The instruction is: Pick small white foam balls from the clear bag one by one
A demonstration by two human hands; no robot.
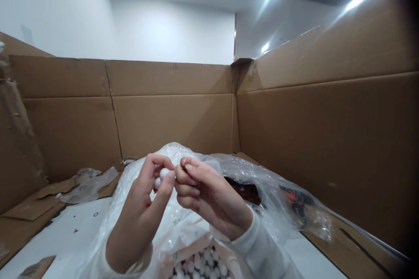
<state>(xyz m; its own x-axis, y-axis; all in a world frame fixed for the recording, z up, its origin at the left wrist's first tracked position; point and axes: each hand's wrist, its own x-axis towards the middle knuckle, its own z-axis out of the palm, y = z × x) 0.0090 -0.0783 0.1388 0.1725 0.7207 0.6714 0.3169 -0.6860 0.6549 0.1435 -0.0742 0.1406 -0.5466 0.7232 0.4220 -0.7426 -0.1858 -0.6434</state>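
My left hand [147, 196] is closed round small white balls [164, 173], pinched between thumb and fingers. Touching its fingertips, or nearly so, is my right hand [209, 192], its fingers curled and the thumb pressed on the index finger; whatever lies inside that pinch is too small to make out. Below both hands an open plastic bag [193, 247] holds several white, rounded pieces [203, 263]. Clear plastic wrap [173, 150] spreads out behind and beneath the hands.
Tall cardboard walls [173, 117] stand at the back and right. At the right, a dark brown item [244, 192] and a black and red item [296, 202] lie under clear plastic. Crumpled plastic [93, 185] and cardboard pieces [36, 205] are at the left.
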